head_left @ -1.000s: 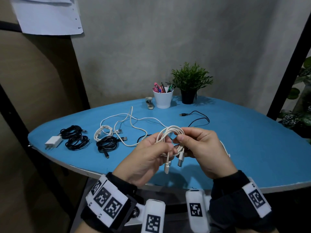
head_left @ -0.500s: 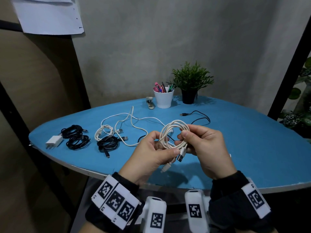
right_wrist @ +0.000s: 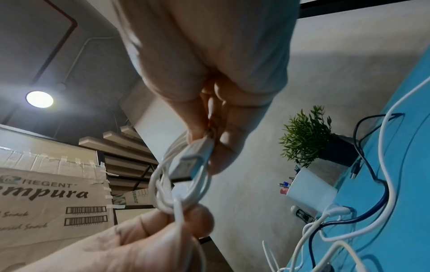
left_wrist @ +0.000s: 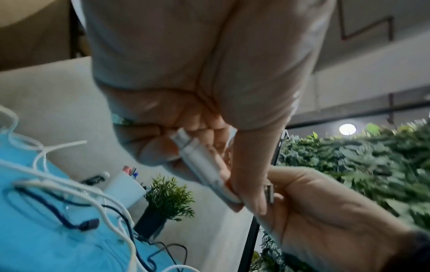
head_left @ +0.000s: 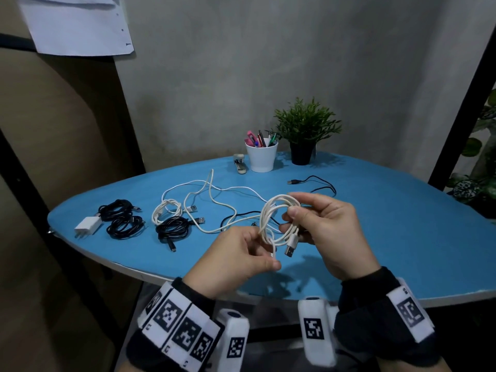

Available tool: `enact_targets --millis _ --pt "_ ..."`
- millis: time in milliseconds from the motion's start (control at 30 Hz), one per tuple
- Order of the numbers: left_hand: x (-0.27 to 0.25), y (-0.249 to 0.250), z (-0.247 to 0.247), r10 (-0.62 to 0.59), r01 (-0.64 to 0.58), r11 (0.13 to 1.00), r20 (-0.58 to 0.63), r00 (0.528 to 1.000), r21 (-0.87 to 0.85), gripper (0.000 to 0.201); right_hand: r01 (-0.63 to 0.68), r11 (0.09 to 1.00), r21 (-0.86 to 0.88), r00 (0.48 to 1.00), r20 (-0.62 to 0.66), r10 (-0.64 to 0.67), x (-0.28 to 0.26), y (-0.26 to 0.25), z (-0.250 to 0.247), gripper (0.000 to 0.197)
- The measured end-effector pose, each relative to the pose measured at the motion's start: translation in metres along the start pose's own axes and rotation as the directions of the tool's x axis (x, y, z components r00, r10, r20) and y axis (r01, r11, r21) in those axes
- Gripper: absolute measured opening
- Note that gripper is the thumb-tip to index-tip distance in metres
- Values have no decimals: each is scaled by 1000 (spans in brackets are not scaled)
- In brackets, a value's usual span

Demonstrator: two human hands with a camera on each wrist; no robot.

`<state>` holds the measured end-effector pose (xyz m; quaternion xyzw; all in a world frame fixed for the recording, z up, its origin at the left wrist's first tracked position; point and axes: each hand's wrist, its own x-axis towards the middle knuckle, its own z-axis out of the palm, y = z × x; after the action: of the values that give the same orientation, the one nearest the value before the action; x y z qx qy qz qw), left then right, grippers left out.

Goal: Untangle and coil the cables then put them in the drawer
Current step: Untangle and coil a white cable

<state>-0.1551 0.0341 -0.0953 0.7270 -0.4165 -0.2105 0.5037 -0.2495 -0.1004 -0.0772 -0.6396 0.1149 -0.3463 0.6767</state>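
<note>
From the head view, the thin white USB cable wound into a small coil (head_left: 279,221) is hanging in the air above the near edge of the blue oval desk (head_left: 389,237); the main risk, as I judge it, is the loops springing apart if either pinch is loosening, since the metal USB plug (head_left: 290,249) is dangling free and its weight is pulling on the bundle; the right hand (head_left: 326,232) is pinching the coil's right side between thumb and curled fingers, while the left hand (head_left: 239,255) is pinching the thin tail end low on the left; no drawer is showing.

From the left wrist view, the left fingers are closing round the white connector end (left_wrist: 200,162).

From the right wrist view, the right fingertips (right_wrist: 223,147) are clamping the strands just above the plug.
</note>
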Motion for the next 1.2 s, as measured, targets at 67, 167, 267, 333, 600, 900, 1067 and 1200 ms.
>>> enact_targets --millis 67,167,267,333,600,900,1067,1200 --pt "1 1 -2 11 -10 998 -15 1000 59 31 13 1000 9 1000 25 -13 -1 -2 1 32" --pt "4 2 -2 57 -48 992 -74 996 117 30 34 999 6 999 27 -35 0 -2 1 32" --pt "6 0 2 135 -102 976 -168 977 191 25 30 999 -35 999 24 -30 4 1 1 30" --pt "4 1 4 202 -146 945 -172 964 291 21 41 993 -114 999 3 -41 6 6 0 29" --pt "-2 9 10 183 -177 978 -47 982 111 8 111 883 -457 991 -17 -133 5 11 -6 23" --pt "12 -8 14 360 -182 835 -264 895 520 47 96 914 -394 995 4 -103 3 8 -1 25" --pt "13 -5 22 360 -300 932 -442 821 203 24 95 924 -371 995 15 -97 1 11 7 27" --pt "17 -4 22 290 -292 954 -473 832 72 23 95 911 -401 995 61 -77 0 13 8 23"
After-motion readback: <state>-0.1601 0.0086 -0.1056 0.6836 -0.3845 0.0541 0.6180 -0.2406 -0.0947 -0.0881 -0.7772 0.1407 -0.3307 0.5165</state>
